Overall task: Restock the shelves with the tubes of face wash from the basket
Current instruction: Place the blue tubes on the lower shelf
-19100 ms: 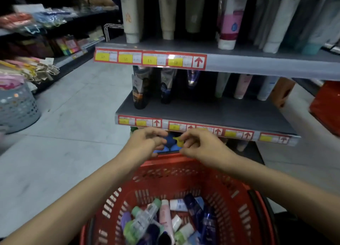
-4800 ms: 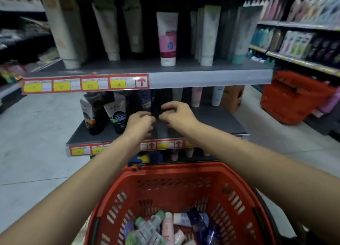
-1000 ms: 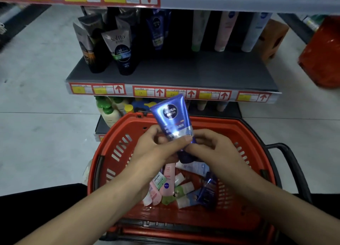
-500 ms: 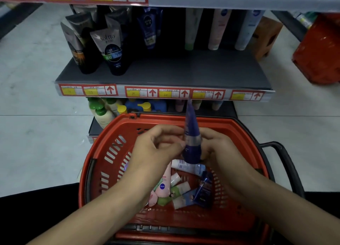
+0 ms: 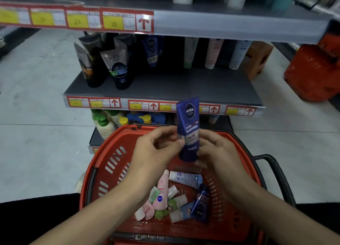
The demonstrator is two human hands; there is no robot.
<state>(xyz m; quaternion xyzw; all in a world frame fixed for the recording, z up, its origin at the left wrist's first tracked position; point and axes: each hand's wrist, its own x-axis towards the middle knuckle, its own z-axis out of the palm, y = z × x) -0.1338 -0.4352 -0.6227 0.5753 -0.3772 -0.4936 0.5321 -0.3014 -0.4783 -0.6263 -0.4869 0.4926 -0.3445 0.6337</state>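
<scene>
A dark blue face wash tube (image 5: 188, 123) stands upright, cap down, above the red basket (image 5: 103, 163), its label facing me. My left hand (image 5: 156, 149) pinches its left edge and my right hand (image 5: 215, 150) grips its lower right side. Several more tubes (image 5: 173, 198), pink, white, green and blue, lie in the basket's bottom. Behind it, the middle grey shelf (image 5: 184, 87) holds dark tubes (image 5: 108, 66) at the left and a blue tube (image 5: 152, 50), with pale tubes (image 5: 213, 53) at the back.
Pump bottles (image 5: 103, 123) stand on the lowest shelf behind the basket. An upper shelf edge (image 5: 220, 26) with price tags runs overhead. Another red basket (image 5: 312, 69) and a brown box (image 5: 257, 58) sit at the right. The basket's black handle (image 5: 276, 171) sticks out right.
The tube has been turned from edge-on so its label faces me, and it sits slightly to the right. The view has tilted up, showing more of the upper shelf.
</scene>
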